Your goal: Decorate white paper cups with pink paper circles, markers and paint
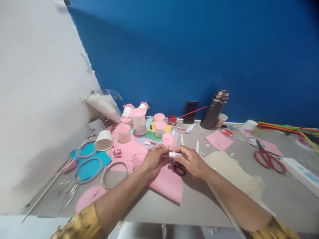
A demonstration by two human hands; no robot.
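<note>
Over the middle of the cluttered grey table [196, 205], two bare hands meet close to each other. The right hand [193, 161] has its fingers closed around a white, tube-shaped pen [174, 154], which points towards the left hand [154, 161]. The left thumb and fingers are drawn together at the lower edge of a small pink paper piece [167, 139]; they seem to pinch it, but I cannot tell this surely. Both pen and piece are between the hands, and a large pink paper sheet [169, 186] lies below them.

The pen is gripped lightly, so in my judgement it could slip or turn, and touch the left fingertips or the pink surface where no mark is wanted. If the left fingers press too strongly, the thin paper could bend. Just under the right hand are black-handled scissors [179, 169]; when this hand goes low, it could catch the handles and pull the sheet with them.

Behind the hands stand white paper cups with round pink tops [159, 128]. They look light, and a knuckle reaching forward could push them over. Near them is a small red jar [171, 120] with a thin red stick [190, 113] leaning out; a knock on this stick might tip the jar.
</note>
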